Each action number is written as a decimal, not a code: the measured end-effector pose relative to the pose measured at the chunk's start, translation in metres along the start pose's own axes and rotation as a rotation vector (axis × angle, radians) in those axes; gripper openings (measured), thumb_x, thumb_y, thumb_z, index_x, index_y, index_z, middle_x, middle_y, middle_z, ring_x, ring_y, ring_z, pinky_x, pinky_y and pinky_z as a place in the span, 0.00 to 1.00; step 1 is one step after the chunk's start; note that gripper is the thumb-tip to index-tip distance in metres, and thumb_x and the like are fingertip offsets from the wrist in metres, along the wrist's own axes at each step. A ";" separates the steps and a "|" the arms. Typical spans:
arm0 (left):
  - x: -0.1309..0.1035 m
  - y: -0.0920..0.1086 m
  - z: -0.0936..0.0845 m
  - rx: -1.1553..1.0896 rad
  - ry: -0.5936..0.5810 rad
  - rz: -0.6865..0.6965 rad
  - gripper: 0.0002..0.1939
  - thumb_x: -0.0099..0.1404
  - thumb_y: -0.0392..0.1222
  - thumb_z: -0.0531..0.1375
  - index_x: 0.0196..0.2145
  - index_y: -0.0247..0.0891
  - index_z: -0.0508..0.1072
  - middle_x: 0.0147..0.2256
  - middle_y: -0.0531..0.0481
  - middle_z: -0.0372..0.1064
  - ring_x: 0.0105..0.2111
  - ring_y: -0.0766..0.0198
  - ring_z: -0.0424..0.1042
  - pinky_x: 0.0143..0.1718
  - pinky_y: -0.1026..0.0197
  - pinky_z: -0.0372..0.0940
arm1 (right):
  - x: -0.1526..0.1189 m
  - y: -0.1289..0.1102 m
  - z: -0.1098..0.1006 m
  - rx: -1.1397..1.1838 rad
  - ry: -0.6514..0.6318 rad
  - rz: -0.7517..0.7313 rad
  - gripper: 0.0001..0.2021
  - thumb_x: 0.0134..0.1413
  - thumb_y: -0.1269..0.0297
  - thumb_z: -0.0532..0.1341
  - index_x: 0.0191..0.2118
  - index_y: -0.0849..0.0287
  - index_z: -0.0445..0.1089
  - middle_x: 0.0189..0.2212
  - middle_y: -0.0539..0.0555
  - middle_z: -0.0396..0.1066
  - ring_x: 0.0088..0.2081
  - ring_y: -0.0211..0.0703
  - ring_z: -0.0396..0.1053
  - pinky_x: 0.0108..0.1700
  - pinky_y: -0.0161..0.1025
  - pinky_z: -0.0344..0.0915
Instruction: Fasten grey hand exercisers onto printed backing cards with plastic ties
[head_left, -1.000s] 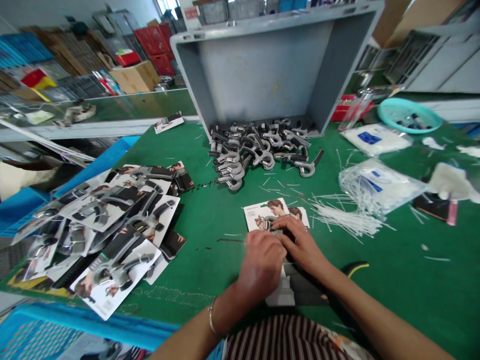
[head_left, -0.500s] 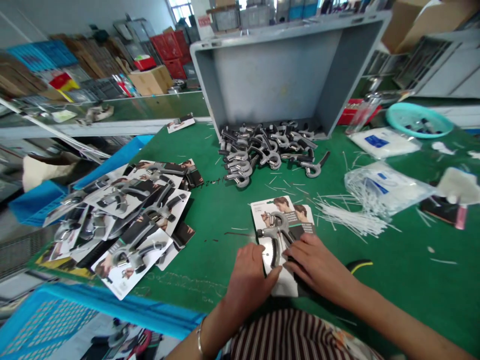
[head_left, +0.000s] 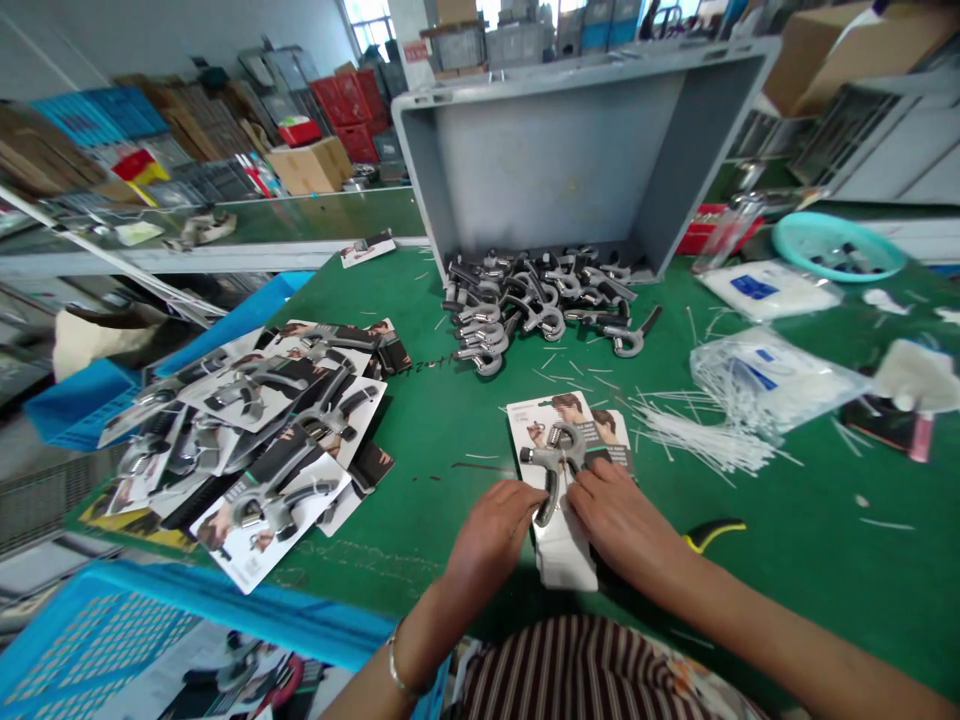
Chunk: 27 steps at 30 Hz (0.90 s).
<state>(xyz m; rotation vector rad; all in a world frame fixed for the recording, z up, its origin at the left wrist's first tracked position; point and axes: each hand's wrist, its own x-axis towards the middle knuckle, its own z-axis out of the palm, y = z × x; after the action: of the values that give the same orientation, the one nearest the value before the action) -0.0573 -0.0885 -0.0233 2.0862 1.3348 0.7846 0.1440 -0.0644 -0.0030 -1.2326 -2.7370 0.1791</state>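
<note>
A grey and black hand grip strengthener point(head_left: 551, 490) lies on a printed backing card point(head_left: 531, 425), on top of other cards in front of me. My left hand point(head_left: 489, 532) is closed on the lower end of its left handle, thumb and fingers pinched together. Over the right handle lies my right hand point(head_left: 621, 518), its fingers bent and pressed close to the middle of the card. Its fingertips are partly hidden, and anything thin between them is too small to make out.
Loose grip strengtheners point(head_left: 525, 300) spill from a tipped grey crate point(head_left: 555, 160). Carded ones point(head_left: 262, 500) are piled at left, above a blue basket point(head_left: 97, 620). White zip ties point(head_left: 697, 435), plastic bags point(head_left: 780, 375) and yellow-handled pliers point(head_left: 712, 533) lie at right.
My left thumb has drawn back from the lower card to the left handle. The strengthener has turned slightly on the card. My right fingers have shifted slightly up the card.
</note>
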 end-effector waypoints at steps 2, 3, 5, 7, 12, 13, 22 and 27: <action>0.005 0.002 0.007 -0.042 0.044 -0.048 0.09 0.68 0.34 0.57 0.44 0.38 0.73 0.40 0.47 0.74 0.42 0.59 0.72 0.47 0.56 0.67 | 0.002 0.000 -0.003 0.073 -0.010 0.030 0.06 0.58 0.74 0.58 0.31 0.59 0.68 0.29 0.58 0.69 0.35 0.52 0.61 0.39 0.48 0.58; 0.007 0.003 0.010 -0.074 0.062 -0.082 0.07 0.67 0.34 0.58 0.42 0.38 0.74 0.38 0.47 0.74 0.40 0.60 0.72 0.45 0.57 0.67 | 0.002 0.001 -0.005 0.140 -0.013 0.044 0.05 0.58 0.74 0.59 0.32 0.59 0.69 0.29 0.57 0.70 0.36 0.52 0.61 0.40 0.48 0.58; 0.009 0.003 0.012 -0.155 0.082 -0.125 0.04 0.65 0.34 0.60 0.39 0.38 0.74 0.35 0.49 0.74 0.37 0.62 0.72 0.41 0.60 0.67 | 0.000 0.005 -0.009 0.314 -0.017 0.047 0.03 0.60 0.71 0.59 0.36 0.57 0.69 0.32 0.55 0.71 0.38 0.50 0.63 0.41 0.46 0.60; 0.008 0.002 0.012 -0.235 0.088 -0.130 0.03 0.65 0.34 0.61 0.36 0.38 0.75 0.34 0.50 0.74 0.36 0.63 0.73 0.41 0.62 0.66 | -0.003 0.010 -0.010 0.472 -0.002 0.036 0.03 0.63 0.68 0.59 0.38 0.56 0.70 0.34 0.53 0.72 0.39 0.48 0.64 0.43 0.45 0.60; 0.009 0.001 0.013 -0.313 0.092 -0.117 0.04 0.64 0.34 0.61 0.36 0.38 0.76 0.35 0.50 0.74 0.37 0.64 0.72 0.41 0.63 0.65 | -0.004 0.016 -0.003 0.644 0.113 0.053 0.05 0.64 0.64 0.59 0.40 0.53 0.72 0.36 0.51 0.74 0.41 0.46 0.66 0.45 0.43 0.61; 0.010 0.002 0.014 -0.309 0.093 -0.114 0.04 0.64 0.34 0.61 0.36 0.38 0.76 0.34 0.50 0.74 0.37 0.64 0.72 0.40 0.63 0.65 | -0.003 0.015 -0.002 0.657 0.127 0.075 0.04 0.64 0.64 0.59 0.40 0.53 0.72 0.36 0.51 0.73 0.41 0.46 0.66 0.45 0.42 0.61; 0.013 0.006 0.015 -0.378 0.087 -0.191 0.03 0.62 0.34 0.62 0.33 0.38 0.77 0.32 0.51 0.73 0.34 0.64 0.71 0.37 0.64 0.65 | -0.008 0.020 -0.002 0.375 0.105 0.022 0.08 0.65 0.63 0.57 0.35 0.57 0.70 0.31 0.54 0.71 0.37 0.48 0.64 0.45 0.47 0.59; 0.013 0.008 0.013 -0.384 0.076 -0.177 0.03 0.62 0.34 0.62 0.33 0.38 0.77 0.32 0.51 0.73 0.34 0.64 0.71 0.38 0.63 0.65 | -0.006 0.018 -0.005 0.358 0.110 0.004 0.09 0.65 0.63 0.56 0.35 0.57 0.70 0.31 0.55 0.71 0.37 0.48 0.63 0.42 0.45 0.59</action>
<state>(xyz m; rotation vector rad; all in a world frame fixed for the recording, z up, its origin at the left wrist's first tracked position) -0.0385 -0.0808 -0.0240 1.6329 1.2704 0.9638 0.1620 -0.0569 -0.0017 -1.1107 -2.4673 0.5566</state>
